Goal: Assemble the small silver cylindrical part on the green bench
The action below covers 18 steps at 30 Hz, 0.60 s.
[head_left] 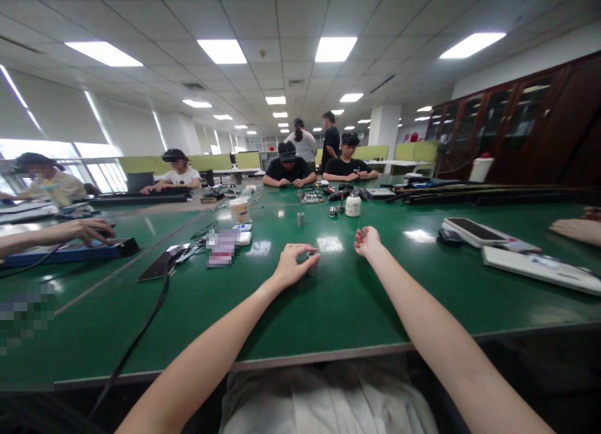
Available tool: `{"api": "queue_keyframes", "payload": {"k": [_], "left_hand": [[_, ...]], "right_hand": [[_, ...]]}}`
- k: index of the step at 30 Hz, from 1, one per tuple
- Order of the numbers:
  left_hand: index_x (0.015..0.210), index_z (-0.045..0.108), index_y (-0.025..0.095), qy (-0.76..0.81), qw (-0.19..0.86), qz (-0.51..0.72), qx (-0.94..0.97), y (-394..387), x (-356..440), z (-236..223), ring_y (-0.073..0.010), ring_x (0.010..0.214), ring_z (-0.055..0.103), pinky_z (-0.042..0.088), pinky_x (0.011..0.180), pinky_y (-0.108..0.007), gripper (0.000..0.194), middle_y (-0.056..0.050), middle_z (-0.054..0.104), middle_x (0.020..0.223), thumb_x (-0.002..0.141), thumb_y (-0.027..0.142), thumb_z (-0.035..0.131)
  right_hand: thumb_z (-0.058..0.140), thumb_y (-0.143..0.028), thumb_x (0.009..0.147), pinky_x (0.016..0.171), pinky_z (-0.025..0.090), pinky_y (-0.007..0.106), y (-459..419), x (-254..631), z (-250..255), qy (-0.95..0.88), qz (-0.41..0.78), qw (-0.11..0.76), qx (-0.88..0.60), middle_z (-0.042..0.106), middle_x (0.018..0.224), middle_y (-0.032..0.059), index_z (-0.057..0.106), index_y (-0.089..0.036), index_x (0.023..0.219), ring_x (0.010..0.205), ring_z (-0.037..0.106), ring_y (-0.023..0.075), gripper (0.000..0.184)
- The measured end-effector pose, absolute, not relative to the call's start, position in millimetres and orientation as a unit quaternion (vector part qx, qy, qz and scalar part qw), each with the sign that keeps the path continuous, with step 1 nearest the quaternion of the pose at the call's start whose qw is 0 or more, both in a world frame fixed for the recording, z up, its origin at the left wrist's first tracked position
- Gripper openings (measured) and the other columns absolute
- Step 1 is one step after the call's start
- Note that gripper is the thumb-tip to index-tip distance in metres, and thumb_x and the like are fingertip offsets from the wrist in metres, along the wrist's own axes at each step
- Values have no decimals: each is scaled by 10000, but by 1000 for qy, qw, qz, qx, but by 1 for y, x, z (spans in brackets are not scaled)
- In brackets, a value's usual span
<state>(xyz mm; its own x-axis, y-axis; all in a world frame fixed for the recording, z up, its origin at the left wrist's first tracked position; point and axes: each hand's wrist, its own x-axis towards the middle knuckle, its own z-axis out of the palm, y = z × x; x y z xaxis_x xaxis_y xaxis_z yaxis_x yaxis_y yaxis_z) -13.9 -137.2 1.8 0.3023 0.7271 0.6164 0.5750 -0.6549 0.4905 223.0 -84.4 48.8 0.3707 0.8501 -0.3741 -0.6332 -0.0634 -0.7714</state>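
My left hand (295, 265) is closed around a small metal cylinder (312, 256) that stands on the green table, thumb and fingers at its sides. Only the cylinder's top and a little of its side show. To the right, my right hand (369, 242) is raised just over the table with its fingers curled together. Whatever it may hold is too small to make out. A second small grey metal cylinder (300, 218) stands upright farther off, beyond my left hand and apart from it.
A white jar (353, 205), small metal parts (333, 211) and a plastic cup (240, 210) stand farther back. A phone (162, 263) and black cable lie left; a white-edged phone (476, 230) and white case (539, 268) lie right. Co-workers sit around; one's hand (91, 230) reaches in from the left.
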Motion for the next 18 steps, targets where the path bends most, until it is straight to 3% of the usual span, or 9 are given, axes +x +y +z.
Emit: {"api": "queue_keyframes", "payload": {"k": [8,13,18], "left_hand": [[870,730,242,423,64,472,771,-134,-12,0,-220,1035,566,409,957,-383,181,-26,723,993,834,377,616],[866,738,240,423,30,502,754,-135,-11,3,-209,960,562,411,923,-361,217,-24,731,908,854,402,592],[886,770,281,503,30,458,732,-121,-28,-5,-267,1048,504,377,945,-419,220,-56,713,1040,812,438,634]], "right_hand": [[430,-173,807,440,328,215,-85,219,51,-111,578,666,-458,474,490,-76,403,-205,695,379,418,78,120],[442,-173,809,443,343,208,-86,218,51,-113,589,664,-447,478,495,-71,406,-201,688,387,422,74,129],[437,-177,820,434,333,205,-85,219,51,-107,590,663,-448,469,486,-71,399,-196,673,379,408,70,153]]}}
